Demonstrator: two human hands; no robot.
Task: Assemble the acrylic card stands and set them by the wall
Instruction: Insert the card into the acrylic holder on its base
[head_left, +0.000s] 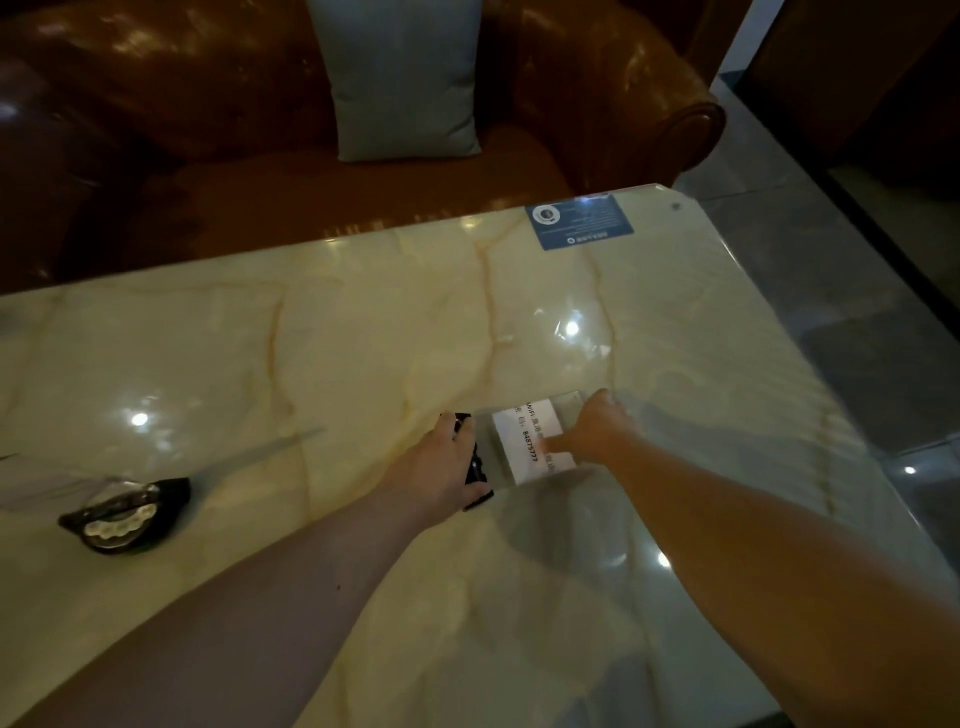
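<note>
A clear acrylic panel (519, 421) with a white printed card (524, 441) inside lies tilted over the marble table (363, 338). My right hand (592, 431) grips the panel's right side, thumb on the card. The panel's left edge meets a black base (475, 467), which my left hand (441, 462) holds. A second black base (124, 514) with a clear piece on it lies at the left. A blue card (579, 221) lies flat near the table's far right corner.
A brown leather sofa (597, 104) with a grey cushion (405, 78) stands behind the table's far edge. Dark tiled floor (857, 312) lies to the right. A faint clear sheet (571, 332) rests on the table beyond my right hand.
</note>
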